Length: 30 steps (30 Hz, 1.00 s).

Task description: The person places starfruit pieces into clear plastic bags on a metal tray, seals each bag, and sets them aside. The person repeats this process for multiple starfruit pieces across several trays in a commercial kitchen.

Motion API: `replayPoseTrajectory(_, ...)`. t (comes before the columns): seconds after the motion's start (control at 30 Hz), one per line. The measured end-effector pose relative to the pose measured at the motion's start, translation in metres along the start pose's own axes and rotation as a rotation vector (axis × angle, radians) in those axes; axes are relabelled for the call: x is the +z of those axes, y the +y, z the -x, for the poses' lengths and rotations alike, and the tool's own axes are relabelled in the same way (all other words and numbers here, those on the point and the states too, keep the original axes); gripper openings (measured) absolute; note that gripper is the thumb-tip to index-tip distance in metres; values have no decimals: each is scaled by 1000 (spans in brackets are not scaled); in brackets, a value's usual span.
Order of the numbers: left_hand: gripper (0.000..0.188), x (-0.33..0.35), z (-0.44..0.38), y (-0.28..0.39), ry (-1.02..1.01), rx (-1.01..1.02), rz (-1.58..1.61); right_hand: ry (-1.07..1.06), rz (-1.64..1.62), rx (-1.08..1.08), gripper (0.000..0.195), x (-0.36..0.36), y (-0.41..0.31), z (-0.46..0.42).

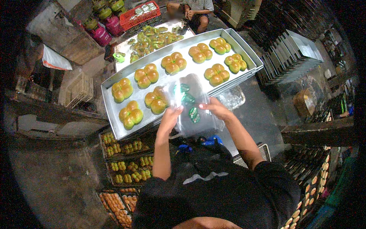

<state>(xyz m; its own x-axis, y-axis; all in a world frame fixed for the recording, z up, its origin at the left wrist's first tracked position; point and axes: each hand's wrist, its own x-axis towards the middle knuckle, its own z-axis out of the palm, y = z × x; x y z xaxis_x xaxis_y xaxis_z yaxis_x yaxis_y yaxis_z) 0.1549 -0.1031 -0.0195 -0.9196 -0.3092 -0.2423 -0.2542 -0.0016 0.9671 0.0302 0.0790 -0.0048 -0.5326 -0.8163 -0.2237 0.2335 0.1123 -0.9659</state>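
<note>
Both my hands hold clear plastic bags (194, 126) with green printing, a stack or bundle of them, in front of my body. My left hand (171, 116) grips the left edge, thumb on top; my right hand (217, 108) grips the right edge, its thumb also on top. Beyond and partly under the bags lies a large metal tray (183, 75) on top of other trays. Several glossy green-brown bun clusters (146, 75), each with rounded lobes, sit spaced out in it. One cluster (156, 100) is next to my left hand and partly covered by the bags.
Behind the tray, packed green items (154, 40) lie on a white surface. A red crate (140, 15), gas cylinders (100, 34) and a seated person (197, 13) are farther back. Stacked metal trays (297, 54) stand at right. Trays of buns (131, 169) lie below left.
</note>
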Motion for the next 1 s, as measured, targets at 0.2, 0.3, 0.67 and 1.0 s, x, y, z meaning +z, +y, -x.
replayPoseTrajectory(0.2, 50, 21, -66, 11, -23, 68, -124, 323, 395, 101, 33, -38, -12, -5)
replayPoseTrajectory(0.3, 74, 28, -102, 37, 200, -130, -455, 405, 586, 118, 31, -86, 4, -5)
replayPoseTrajectory(0.67, 38, -4, -153, -4, 679, -6, 458, 52, 383, -128, 30, -124, -33, -114)
replayPoseTrajectory(1.0, 52, 88, -94, 22, 255, -97, -1056, 194, 664, -150, 68, -78, 40, -168)
